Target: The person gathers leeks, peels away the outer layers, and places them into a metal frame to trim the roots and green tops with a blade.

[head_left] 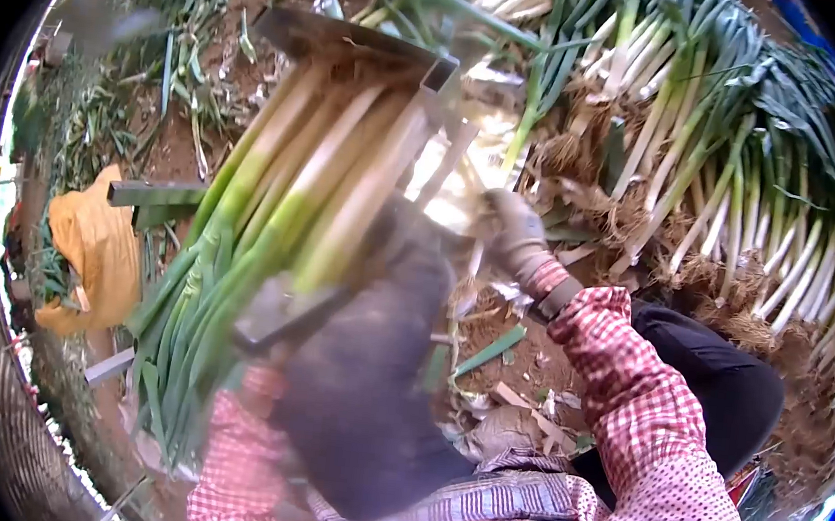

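A bundle of leeks (large green onions) (295, 178) lies across a metal frame (435, 73), roots against its upper plate and green leaves hanging down to the left. Beneath the leeks' near side, my left hand (265, 383) is smeared by motion beside a metal bracket (281, 316); its fingers cannot be made out. To the right of the frame is my right hand (517, 232), gloved, with fingers curled. Bright glare and blur by the fingertips hide what they hold, if anything.
Many leeks with rooty ends (734, 211) lie in a long row at the right. Leaf trimmings (134, 73) cover the soil at upper left. A yellow-orange cloth or bag (97, 250) sits at left. My dark-trousered knee (718, 380) is bent at right.
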Demonstrator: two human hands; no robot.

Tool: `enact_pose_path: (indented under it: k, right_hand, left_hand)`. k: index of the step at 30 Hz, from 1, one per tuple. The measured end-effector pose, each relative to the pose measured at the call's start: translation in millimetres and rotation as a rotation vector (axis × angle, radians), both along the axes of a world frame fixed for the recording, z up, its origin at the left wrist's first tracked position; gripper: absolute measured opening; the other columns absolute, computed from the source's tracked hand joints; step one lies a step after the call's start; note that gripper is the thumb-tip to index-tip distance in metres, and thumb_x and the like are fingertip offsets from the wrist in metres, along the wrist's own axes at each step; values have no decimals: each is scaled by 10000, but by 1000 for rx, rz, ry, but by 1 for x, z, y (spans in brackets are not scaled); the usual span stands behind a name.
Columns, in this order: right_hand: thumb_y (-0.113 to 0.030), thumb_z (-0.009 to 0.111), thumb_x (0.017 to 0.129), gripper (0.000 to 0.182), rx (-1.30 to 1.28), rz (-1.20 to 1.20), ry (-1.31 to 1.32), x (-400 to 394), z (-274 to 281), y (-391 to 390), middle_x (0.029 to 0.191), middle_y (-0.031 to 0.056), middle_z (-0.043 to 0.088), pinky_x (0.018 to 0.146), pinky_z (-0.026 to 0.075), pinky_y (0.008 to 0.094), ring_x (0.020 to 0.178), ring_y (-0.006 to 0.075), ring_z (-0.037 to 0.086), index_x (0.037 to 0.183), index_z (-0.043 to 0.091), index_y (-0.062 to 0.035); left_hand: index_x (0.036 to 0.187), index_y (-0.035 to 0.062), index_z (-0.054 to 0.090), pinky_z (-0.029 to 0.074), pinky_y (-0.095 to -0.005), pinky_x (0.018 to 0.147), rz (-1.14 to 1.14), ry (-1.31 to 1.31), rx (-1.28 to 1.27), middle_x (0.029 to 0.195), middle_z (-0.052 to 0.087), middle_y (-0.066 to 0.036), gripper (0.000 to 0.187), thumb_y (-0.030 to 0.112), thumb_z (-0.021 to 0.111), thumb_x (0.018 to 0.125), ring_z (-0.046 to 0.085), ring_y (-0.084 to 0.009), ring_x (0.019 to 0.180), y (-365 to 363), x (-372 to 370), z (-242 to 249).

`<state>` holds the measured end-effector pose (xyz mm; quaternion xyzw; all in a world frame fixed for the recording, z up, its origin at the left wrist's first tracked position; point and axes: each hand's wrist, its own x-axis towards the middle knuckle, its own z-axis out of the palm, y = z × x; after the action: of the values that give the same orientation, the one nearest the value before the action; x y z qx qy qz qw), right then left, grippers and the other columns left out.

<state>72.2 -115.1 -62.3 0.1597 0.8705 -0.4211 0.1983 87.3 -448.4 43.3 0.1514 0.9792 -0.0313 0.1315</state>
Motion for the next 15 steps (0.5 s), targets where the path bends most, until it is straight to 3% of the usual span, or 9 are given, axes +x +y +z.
enact_pose_path:
  k: [5,8,9,10,11,12,13,14,15]
  right_hand:
    - [-280,673,876,321,405,91,-269,-4,-81,25,1058,159,679,834,543,384,958,261,672,1103,607,-63]
    - [-329,670,881,403,257,91,-433,-7,-94,19,1018,197,691,853,524,446,969,365,672,1141,568,-39]
    - [-299,674,859,428,106,-140,-345,3,-93,18,1035,218,682,850,512,462,988,388,661,1162,561,-20]
    - [-291,652,858,436,72,-118,-261,17,-100,19,1029,243,671,836,503,475,976,411,651,1195,556,-31]
    - [-233,651,855,391,148,-165,-181,44,-121,16,961,198,694,804,517,441,904,342,681,1197,577,-60]
    - [-204,673,844,366,-291,-238,-229,75,-145,19,871,117,701,743,531,392,802,232,682,1170,601,-54]
    - [-219,721,822,313,-124,-116,-359,90,-157,11,818,67,690,689,533,347,725,158,650,1055,653,-22]
    - [-305,775,791,337,-270,29,-179,115,-211,13,802,73,691,665,532,345,689,170,642,941,686,-16]
    - [-360,804,772,360,-156,-5,-261,100,-171,-1,777,71,693,667,528,338,682,167,637,864,698,-28]
  left_hand:
    - [1084,92,644,529,-442,692,11,12,55,953,678,-113,413,370,767,805,662,-331,785,-9,6,-6]
    - [1054,51,685,526,-409,766,-3,287,50,974,708,-114,370,339,748,829,676,-285,849,6,36,26]
    - [1027,34,709,525,-390,801,-5,399,46,977,722,-113,342,322,734,844,681,-260,877,14,48,42]
    - [1004,30,712,515,-407,808,-88,384,151,952,712,-149,342,319,750,826,678,-284,873,13,47,62]
    - [986,27,712,514,-409,806,137,294,226,942,709,-147,316,303,738,834,674,-294,855,3,78,66]
    - [968,24,713,514,-410,804,385,227,265,933,706,-145,291,286,725,842,669,-304,836,-8,121,72]
    - [955,39,710,514,-407,790,552,61,309,920,701,-140,223,245,677,875,661,-315,820,-2,140,70]
    - [942,54,708,515,-404,775,723,-95,325,907,695,-134,173,203,628,907,652,-325,804,5,159,67]
    - [942,80,715,509,-411,783,787,-295,361,920,691,-147,146,191,629,902,649,-317,849,-28,204,10]
